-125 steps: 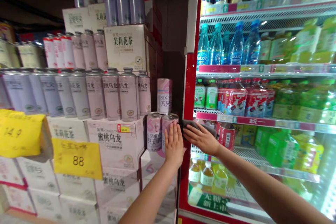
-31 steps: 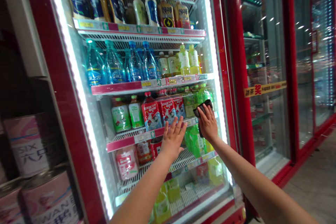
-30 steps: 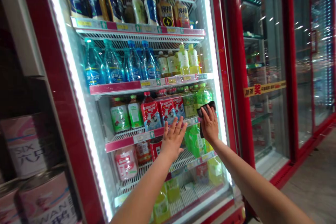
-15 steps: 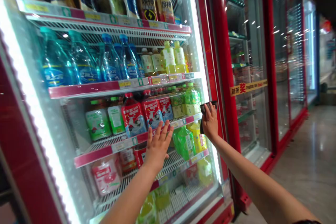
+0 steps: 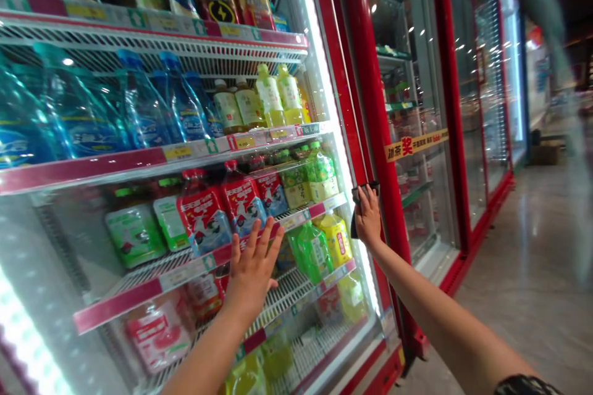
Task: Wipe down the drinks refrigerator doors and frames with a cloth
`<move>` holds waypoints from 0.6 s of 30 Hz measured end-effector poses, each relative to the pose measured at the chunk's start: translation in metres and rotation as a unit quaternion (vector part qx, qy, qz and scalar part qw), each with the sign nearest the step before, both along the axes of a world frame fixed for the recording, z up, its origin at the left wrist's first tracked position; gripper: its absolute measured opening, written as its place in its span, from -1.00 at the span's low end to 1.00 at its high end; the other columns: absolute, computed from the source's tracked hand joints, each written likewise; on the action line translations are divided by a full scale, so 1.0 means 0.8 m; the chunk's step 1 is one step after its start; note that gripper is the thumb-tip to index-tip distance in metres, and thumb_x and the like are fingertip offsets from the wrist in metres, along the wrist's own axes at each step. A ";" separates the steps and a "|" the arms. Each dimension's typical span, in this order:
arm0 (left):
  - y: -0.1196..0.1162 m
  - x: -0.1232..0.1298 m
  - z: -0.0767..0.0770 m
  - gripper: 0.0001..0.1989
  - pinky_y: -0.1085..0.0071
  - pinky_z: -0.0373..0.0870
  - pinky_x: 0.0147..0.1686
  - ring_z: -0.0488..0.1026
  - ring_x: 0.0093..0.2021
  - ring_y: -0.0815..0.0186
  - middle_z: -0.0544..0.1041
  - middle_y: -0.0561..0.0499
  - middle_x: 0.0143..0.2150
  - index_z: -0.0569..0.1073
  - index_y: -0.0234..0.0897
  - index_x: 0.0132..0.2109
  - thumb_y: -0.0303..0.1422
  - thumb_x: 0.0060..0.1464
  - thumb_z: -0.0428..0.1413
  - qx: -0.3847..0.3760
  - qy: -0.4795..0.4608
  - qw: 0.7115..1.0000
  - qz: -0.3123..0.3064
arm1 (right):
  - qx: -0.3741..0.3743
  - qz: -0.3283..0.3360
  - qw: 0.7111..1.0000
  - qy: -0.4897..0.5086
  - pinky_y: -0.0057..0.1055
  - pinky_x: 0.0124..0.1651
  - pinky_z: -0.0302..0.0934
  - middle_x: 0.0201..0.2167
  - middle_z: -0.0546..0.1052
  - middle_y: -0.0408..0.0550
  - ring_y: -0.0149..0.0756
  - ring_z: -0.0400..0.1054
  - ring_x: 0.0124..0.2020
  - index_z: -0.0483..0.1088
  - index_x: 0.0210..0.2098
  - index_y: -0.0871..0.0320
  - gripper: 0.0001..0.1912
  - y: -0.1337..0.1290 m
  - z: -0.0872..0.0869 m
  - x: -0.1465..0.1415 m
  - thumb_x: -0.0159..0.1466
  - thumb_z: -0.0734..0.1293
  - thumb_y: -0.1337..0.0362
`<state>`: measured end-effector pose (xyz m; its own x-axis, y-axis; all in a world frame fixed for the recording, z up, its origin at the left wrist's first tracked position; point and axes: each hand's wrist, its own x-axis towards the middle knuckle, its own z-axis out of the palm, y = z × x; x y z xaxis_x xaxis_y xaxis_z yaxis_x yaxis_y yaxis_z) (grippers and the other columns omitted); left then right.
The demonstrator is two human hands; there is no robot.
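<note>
My left hand (image 5: pixel 252 271) is raised with fingers spread, its palm toward the glass front of a lit drinks cooler. It holds nothing and appears to rest on the glass. Behind its fingertips stand red-labelled bottles (image 5: pixel 243 197) on a shelf. My right hand (image 5: pixel 368 222) presses a black, cloth-like piece (image 5: pixel 354 225) against the right side of the cooler door, beside the bright light strip. The dark piece shows above and left of the fingers; the rest is hidden under the hand.
Blue-capped water bottles (image 5: pixel 143 105) and green bottles (image 5: pixel 312 253) fill shelves inside. A red post (image 5: pixel 370 74) separates this cooler from another glass-doored one with a yellow strip (image 5: pixel 417 145). Shiny floor (image 5: pixel 523 247) runs along the right. A blurred, pale shape hangs at the upper right.
The view has turned right and come nearer, so the cooler shifts left. Both hands keep nearly the same poses. A blurred shape has appeared at the upper right.
</note>
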<state>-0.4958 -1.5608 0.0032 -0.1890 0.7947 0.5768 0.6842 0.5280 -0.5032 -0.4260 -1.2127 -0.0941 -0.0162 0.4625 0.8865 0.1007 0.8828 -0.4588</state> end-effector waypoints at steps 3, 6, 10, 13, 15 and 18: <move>0.001 0.000 0.001 0.45 -0.24 -0.44 0.41 -0.37 0.52 -0.01 -0.26 -0.09 0.53 -0.46 0.02 0.45 -0.26 -0.24 0.50 -0.001 -0.008 1.000 -0.007 | -0.006 0.007 1.000 -0.021 0.23 0.39 0.01 0.50 0.00 -0.02 0.00 -0.18 0.51 -0.03 0.47 -0.08 -0.28 -0.012 -0.073 0.012 0.35 0.13 0.37; 0.003 -0.001 0.001 0.49 -0.25 -0.47 0.41 -0.38 0.52 -0.02 -0.28 -0.10 0.53 -0.50 0.03 0.44 -0.30 -0.26 0.51 -0.001 -0.015 1.000 -0.016 | 0.004 0.009 1.000 -0.029 0.19 0.42 -0.02 0.49 0.03 0.02 -0.02 -0.19 0.51 0.01 0.46 -0.02 -0.32 -0.004 -0.057 0.013 0.37 0.11 0.37; 0.004 -0.004 -0.001 0.51 -0.23 -0.49 0.41 -0.40 0.52 -0.02 -0.28 -0.09 0.54 -0.50 0.04 0.44 -0.32 -0.29 0.52 0.008 -0.015 0.999 -0.032 | 0.026 -0.006 0.999 -0.025 0.08 0.45 -0.03 0.47 0.08 0.03 -0.08 -0.18 0.51 0.11 0.42 0.04 -0.36 0.029 0.027 0.000 0.36 0.11 0.36; 0.004 -0.006 -0.001 0.46 -0.25 -0.46 0.41 -0.40 0.52 -0.03 -0.32 -0.05 0.54 -0.51 0.06 0.44 -0.28 -0.22 0.49 0.009 -0.014 0.999 -0.032 | 0.028 -0.005 0.999 -0.030 0.06 0.45 -0.04 0.48 0.05 -0.01 -0.10 -0.18 0.51 0.09 0.43 0.02 -0.34 0.029 0.011 0.003 0.34 0.12 0.37; 0.004 -0.006 -0.001 0.43 -0.28 -0.44 0.40 -0.39 0.52 -0.05 -0.35 -0.04 0.54 -0.52 0.07 0.44 -0.25 -0.17 0.47 0.006 -0.016 0.999 -0.029 | 0.018 0.001 0.999 -0.038 0.11 0.44 -0.02 0.50 0.01 -0.05 -0.08 -0.19 0.51 0.03 0.45 -0.04 -0.29 0.011 -0.049 0.015 0.33 0.12 0.39; 0.004 -0.005 0.000 0.41 -0.30 -0.46 0.39 -0.40 0.52 -0.05 -0.37 -0.05 0.54 -0.51 0.05 0.45 -0.26 -0.14 0.45 -0.001 -0.023 0.999 -0.033 | -0.007 0.007 0.999 -0.051 0.25 0.38 0.02 0.51 -0.04 -0.03 0.00 -0.19 0.51 -0.09 0.48 -0.08 -0.22 -0.016 -0.144 0.033 0.31 0.12 0.42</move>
<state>-0.4994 -1.5579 0.0029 -0.1632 0.8077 0.5666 0.7395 0.4803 -0.4717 -0.3998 -1.2252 -0.2094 -0.1127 0.4739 0.8733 0.1362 0.8780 -0.4588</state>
